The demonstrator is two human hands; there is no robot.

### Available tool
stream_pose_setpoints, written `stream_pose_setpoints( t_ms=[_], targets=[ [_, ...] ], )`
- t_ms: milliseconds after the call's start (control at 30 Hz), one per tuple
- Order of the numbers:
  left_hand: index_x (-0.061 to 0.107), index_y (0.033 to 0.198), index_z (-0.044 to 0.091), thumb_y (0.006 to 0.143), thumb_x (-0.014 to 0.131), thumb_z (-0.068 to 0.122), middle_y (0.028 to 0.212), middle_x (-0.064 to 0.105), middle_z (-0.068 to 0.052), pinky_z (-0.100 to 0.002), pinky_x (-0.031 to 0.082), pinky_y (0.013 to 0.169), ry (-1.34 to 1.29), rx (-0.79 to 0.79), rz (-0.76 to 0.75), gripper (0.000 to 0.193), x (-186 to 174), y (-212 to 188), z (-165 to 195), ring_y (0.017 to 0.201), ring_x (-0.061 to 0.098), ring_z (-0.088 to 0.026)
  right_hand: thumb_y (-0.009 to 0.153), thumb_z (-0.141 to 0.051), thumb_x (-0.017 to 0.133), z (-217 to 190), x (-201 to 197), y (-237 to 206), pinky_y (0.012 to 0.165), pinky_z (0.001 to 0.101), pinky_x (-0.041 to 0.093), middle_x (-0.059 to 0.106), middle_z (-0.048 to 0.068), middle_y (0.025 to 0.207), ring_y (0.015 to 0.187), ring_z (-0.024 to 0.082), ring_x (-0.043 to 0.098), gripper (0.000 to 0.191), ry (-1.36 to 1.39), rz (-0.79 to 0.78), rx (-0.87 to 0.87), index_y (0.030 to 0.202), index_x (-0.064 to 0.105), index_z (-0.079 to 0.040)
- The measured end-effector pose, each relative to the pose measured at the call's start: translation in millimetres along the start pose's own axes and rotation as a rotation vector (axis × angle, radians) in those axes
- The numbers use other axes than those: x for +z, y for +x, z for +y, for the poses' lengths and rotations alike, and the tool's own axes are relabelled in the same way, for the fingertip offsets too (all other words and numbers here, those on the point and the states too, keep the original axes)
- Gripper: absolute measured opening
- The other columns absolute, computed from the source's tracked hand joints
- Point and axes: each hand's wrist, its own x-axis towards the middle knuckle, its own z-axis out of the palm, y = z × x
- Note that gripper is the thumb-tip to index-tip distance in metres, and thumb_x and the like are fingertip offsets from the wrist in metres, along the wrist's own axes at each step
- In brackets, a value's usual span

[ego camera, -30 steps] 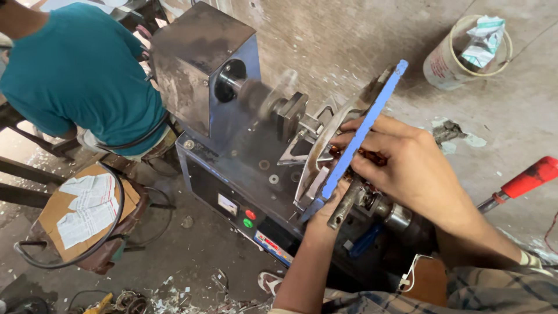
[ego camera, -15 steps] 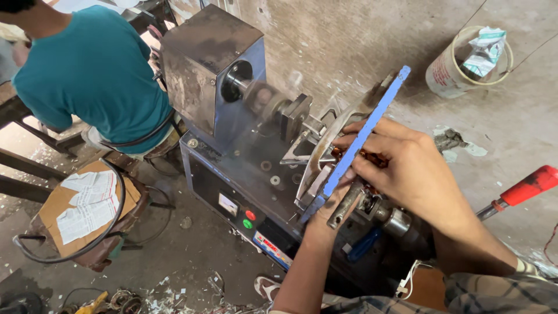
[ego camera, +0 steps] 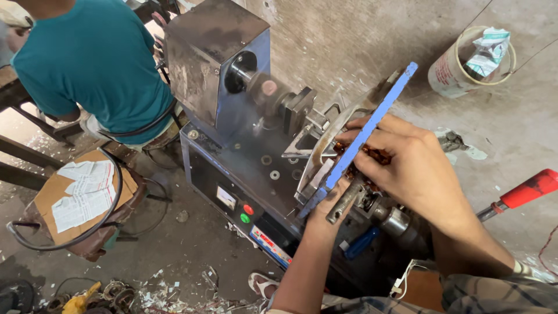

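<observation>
Blue flat plastic strip point(ego camera: 363, 135), long and narrow, lies slanted across the front of the winding machine, its upper end pointing up and to the right, its lower end down at the curved metal former plate point(ego camera: 318, 156). Right hand point(ego camera: 415, 168) is closed over the middle of the strip, fingers wrapped around it, thumb side toward the machine. Beneath those fingers a bundle of copper-coloured wire point(ego camera: 376, 154) shows, partly hidden. Left hand point(ego camera: 328, 206) comes up from below; it rests against the lower end of the strip and a short grey metal handle point(ego camera: 344, 202). Whether it grips either one cannot be told, since the fingers are mostly hidden.

Grey-blue metal winding machine point(ego camera: 218, 70) stands on a dark base cabinet point(ego camera: 221, 174); a shaft and chuck point(ego camera: 279, 99) project from its housing toward the hands. On the cabinet front sit a red button point(ego camera: 248, 209) above a green button point(ego camera: 244, 218), beside a small white meter window point(ego camera: 225, 198).

Right of the hands, a red-handled tool point(ego camera: 532, 189) lies on the concrete floor point(ego camera: 360, 40). Well apart at upper right, a pale round bucket point(ego camera: 450, 72) holds crumpled paper. At left, a person in a teal shirt point(ego camera: 96, 64) sits facing away; near them a round stool with a cardboard seat point(ego camera: 61, 200).
</observation>
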Motion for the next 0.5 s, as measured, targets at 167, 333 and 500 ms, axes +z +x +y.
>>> stream_pose_setpoints(
  t_ms=[167, 333, 500],
  targets=[
    [0.055, 0.141, 0.003, 0.098, 0.066, 0.017, 0.134, 0.064, -0.010, -0.040, 0.048, 0.114, -0.006, 0.008, -0.002, 0.046, -1.1, 1.9, -2.1, 0.127, 0.060, -0.024, 0.085, -0.010, 0.077, -0.9, -0.5, -1.5, 0.080, 0.0329, 0.059, 0.074, 0.008, 0.119, 0.094, 0.024, 0.074, 0.027, 0.006, 0.004, 0.003, 0.112, 0.078, -0.010],
    [0.055, 0.141, 0.003, 0.098, 0.066, 0.017, 0.134, 0.064, -0.010, -0.040, 0.048, 0.113, -0.008, 0.009, -0.001, 0.046, -1.6, 3.4, -3.9, 0.127, 0.061, -0.024, 0.084, -0.010, 0.077, -1.6, -0.5, -2.0, 0.078, 0.0326, 0.058, 0.075, 0.008, 0.117, 0.091, 0.024, 0.074, 0.027, 0.019, 0.005, 0.011, 0.111, 0.078, -0.010],
    [0.055, 0.141, 0.003, 0.098, 0.065, 0.018, 0.134, 0.064, -0.010, -0.040, 0.048, 0.113, -0.010, 0.009, 0.002, 0.046, -2.3, 2.4, -5.0, 0.127, 0.061, -0.024, 0.086, -0.009, 0.077, -2.2, -1.9, -1.6, 0.078, 0.0317, 0.058, 0.075, 0.008, 0.116, 0.092, 0.023, 0.075, 0.026, 0.046, 0.013, 0.013, 0.112, 0.078, -0.010]
  ],
)
